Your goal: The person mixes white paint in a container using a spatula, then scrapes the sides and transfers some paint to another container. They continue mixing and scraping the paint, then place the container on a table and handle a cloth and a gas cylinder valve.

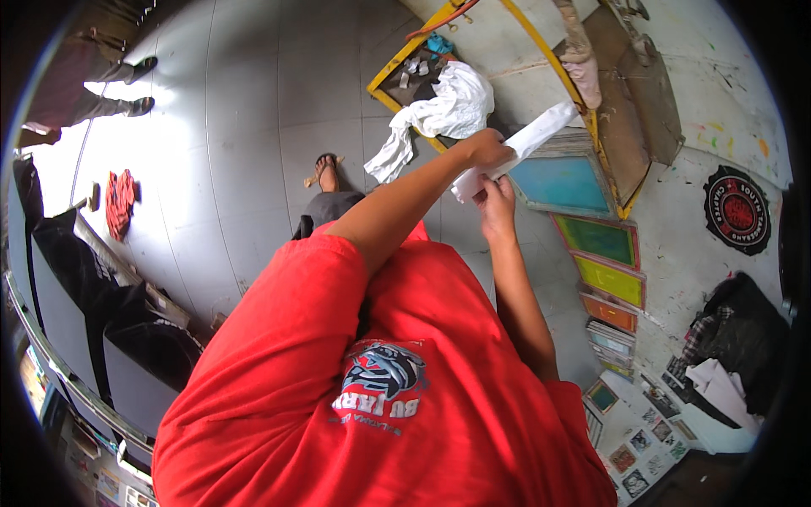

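Observation:
My left hand (488,149) is closed round a long white strip (541,131), which looks like rolled or folded paper or thin film. The strip slants from near my body up toward a yellow metal frame (596,139). At its nearer end, my right hand (497,203) pinches the strip between thumb and fingers. A crumpled white cloth (452,101) hangs over the edge of a yellow-rimmed tray (386,87), left of and beyond my hands. Just right of the strip stands a framed blue panel (559,183).
Several framed panels lean along the right wall, among them a green one (598,241) and a yellow one (610,279). Black-covered items (148,351) line the left side. A red cloth (121,204) lies on the tiled floor. Another person's legs (106,101) show at upper left.

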`<state>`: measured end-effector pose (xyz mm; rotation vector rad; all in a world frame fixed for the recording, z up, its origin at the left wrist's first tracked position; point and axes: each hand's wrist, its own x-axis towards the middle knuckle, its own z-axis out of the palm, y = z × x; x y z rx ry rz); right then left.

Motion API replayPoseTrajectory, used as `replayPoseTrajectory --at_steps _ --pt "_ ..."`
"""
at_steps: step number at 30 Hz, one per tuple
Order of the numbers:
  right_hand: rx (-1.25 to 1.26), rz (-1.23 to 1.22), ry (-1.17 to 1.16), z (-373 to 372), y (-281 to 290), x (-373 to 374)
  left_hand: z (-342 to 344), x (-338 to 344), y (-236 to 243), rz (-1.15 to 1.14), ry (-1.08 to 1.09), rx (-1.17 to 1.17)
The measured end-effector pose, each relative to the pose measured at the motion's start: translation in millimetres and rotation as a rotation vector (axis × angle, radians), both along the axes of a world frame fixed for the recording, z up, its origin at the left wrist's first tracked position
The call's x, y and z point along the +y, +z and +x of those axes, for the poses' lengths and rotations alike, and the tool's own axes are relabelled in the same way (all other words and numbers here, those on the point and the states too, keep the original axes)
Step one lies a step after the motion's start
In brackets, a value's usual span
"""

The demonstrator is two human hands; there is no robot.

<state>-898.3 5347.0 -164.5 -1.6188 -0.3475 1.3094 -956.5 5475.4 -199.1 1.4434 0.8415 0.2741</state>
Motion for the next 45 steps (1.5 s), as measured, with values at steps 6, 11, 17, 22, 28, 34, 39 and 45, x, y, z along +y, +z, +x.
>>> replayPoseTrajectory --at_steps 6,11,17,22,28,34,39,45 --pt "0.003 -0.032 -0.009 -5 8 3 -3 1 5 -0.077 -0.059 -0.013" --pt "-0.034 -0.053 -0.013 -8 13 10 3 4 3 -0.12 -0.049 -0.025" --pt "-0.06 -0.083 -0.026 -7 17 18 15 10 -5 -0.109 -0.034 -0.051" --pt "-0.059 -0.096 -0.014 -2 14 20 19 13 -5 -0.121 -0.022 -0.044" --pt "-0.083 -0.112 -0.039 -3 15 25 23 18 -8 -0.156 -0.009 -0.05" --pt "-0.081 -0.094 -0.04 1 15 30 28 26 -7 -0.16 -0.017 -0.04" --pt "-0.097 -0.097 -0.056 -1 21 38 31 32 -4 -0.164 -0.007 -0.049" --pt "-0.228 -0.206 0.011 -1 43 33 40 39 -5 -0.147 -0.019 -0.014"
